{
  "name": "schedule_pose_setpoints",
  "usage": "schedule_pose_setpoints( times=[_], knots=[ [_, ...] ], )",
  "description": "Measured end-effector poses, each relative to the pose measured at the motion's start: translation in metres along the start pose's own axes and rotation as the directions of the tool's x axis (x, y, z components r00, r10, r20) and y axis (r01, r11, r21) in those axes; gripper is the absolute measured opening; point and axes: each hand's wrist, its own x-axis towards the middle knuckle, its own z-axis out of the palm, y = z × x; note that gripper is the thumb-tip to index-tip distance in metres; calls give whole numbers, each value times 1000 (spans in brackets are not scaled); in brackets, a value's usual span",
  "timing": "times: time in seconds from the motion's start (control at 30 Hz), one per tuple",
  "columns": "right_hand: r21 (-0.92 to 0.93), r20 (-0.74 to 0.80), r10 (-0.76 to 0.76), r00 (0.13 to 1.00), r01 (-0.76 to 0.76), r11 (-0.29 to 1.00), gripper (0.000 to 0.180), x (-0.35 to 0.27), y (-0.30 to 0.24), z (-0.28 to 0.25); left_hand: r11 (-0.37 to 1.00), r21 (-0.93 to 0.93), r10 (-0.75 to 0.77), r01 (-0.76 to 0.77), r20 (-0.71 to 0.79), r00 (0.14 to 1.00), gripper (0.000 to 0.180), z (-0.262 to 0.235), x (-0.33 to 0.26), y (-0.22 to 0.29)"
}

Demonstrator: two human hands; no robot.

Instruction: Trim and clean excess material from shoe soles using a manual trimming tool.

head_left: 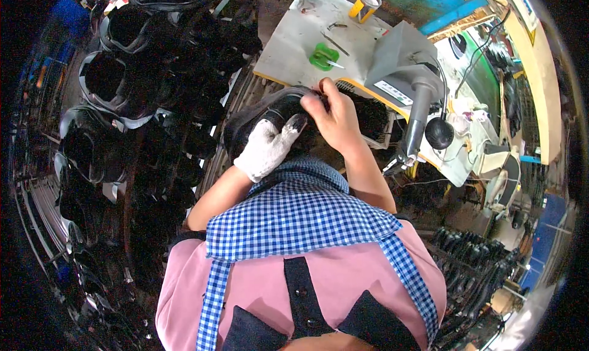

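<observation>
A black shoe lies in front of my apron, tilted, its dark opening partly hidden by my hands. My left hand wears a white knitted glove with dark, bare-looking fingertips and is closed on the near side of the shoe, thumb spread up along it. Bare and slightly blurred, my right hand is at the shoe's right edge with thumb and forefinger drawn together. What sits between those fingers is too small to make out.
A rack of black shoes fills the left. Ahead, a white worktable bears a green holder, a metal tool and a yellow-and-white roll. A grey machine with a jutting arm stands right of my right hand.
</observation>
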Motion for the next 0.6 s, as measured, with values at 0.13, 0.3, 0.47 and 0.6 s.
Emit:
schedule_pose_setpoints(
  times=[0.13,0.3,0.47,0.6],
  knots=[
    [-14,40,67,997,-67,998,31,-2,3,1,999,43,4,-3,-31,999,34,-2,-1,6],
    [104,52,71,996,-76,992,34,-7,9,-1,983,79,-163,164,-15,986,30,-2,-2,21],
    [-269,-224,-108,969,45,962,34,-18,-10,-9,899,297,361,-320,-94,928,27,0,3,-2],
    [-361,-99,-139,985,95,928,29,-20,-17,-4,955,293,-34,39,-22,999,26,-3,-1,-5]
  ],
)
